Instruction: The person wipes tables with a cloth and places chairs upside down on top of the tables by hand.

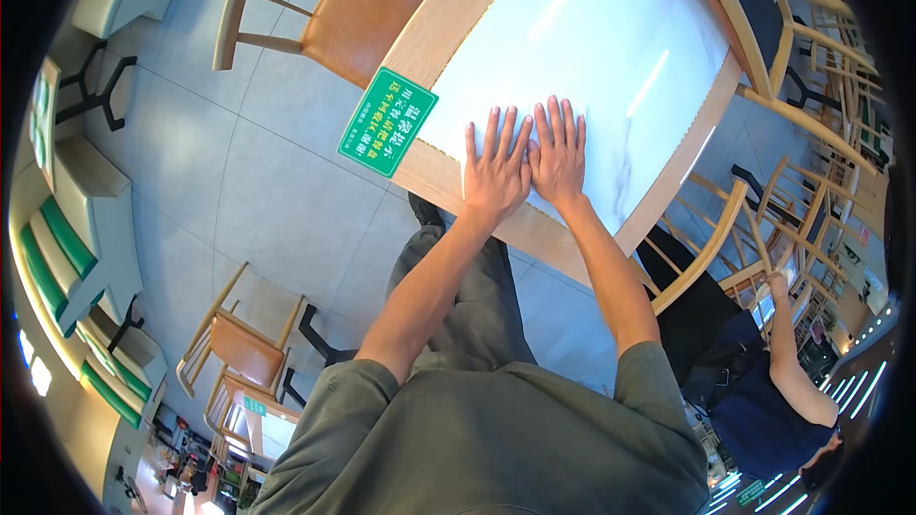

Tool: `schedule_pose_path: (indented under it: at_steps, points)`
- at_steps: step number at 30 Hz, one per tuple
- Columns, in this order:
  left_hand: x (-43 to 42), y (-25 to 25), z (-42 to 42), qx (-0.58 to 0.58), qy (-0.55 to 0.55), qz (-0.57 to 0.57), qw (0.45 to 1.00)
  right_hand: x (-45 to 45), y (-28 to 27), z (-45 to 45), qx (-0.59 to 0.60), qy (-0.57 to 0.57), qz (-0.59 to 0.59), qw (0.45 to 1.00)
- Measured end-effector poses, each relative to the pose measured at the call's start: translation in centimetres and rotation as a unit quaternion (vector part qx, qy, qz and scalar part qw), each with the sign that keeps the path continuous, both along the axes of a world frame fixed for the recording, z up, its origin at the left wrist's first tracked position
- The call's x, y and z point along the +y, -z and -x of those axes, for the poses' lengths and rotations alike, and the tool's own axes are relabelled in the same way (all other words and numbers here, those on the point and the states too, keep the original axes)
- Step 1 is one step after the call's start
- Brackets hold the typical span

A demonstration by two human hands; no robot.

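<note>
Both my hands lie flat, side by side, on the white marble-look top of a wood-edged table (611,29). My left hand (496,167) rests palm down near the table's front edge, fingers stretched out and a little spread. Right beside it, my right hand (559,153) is also palm down with its fingers extended. The thumbs meet or nearly meet between them. Neither hand holds anything. To the left of my left hand, a green sign (388,122) with white and yellow writing is fixed at the table's corner.
A chair with a tan seat (372,5) stands at the table's left side. Wooden chairs (701,248) crowd the right. A person in dark clothes (754,391) is at the lower right. Another tan chair (246,351) and green-and-cream bench seats (72,257) are to the left.
</note>
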State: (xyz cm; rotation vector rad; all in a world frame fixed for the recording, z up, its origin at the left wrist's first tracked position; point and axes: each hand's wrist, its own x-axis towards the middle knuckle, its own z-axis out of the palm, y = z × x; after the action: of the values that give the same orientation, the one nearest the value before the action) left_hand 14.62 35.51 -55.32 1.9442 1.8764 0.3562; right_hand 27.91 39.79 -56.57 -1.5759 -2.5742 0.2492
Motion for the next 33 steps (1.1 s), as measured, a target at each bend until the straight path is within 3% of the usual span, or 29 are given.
schedule_pose_path:
  at_steps: [19, 23, 26, 33]
  points:
    - [27.8, 2.7, 0.0, 0.015, -0.109, -0.119, 0.987, 30.8, 2.3, 1.0, 0.032, -0.099, -0.105, 0.989]
    - [31.2, 2.1, 0.9, 0.069, -0.121, -0.154, 0.978, 34.6, 2.4, 1.7, 0.052, -0.127, -0.128, 0.982]
    - [33.6, 2.5, 1.6, -0.042, -0.117, -0.222, 0.967, 36.7, 1.9, 2.3, 0.024, -0.121, -0.126, 0.984]
    - [35.6, 3.3, 2.3, -0.042, -0.126, -0.245, 0.960, 39.1, 2.3, 2.8, -0.015, -0.132, -0.139, 0.981]
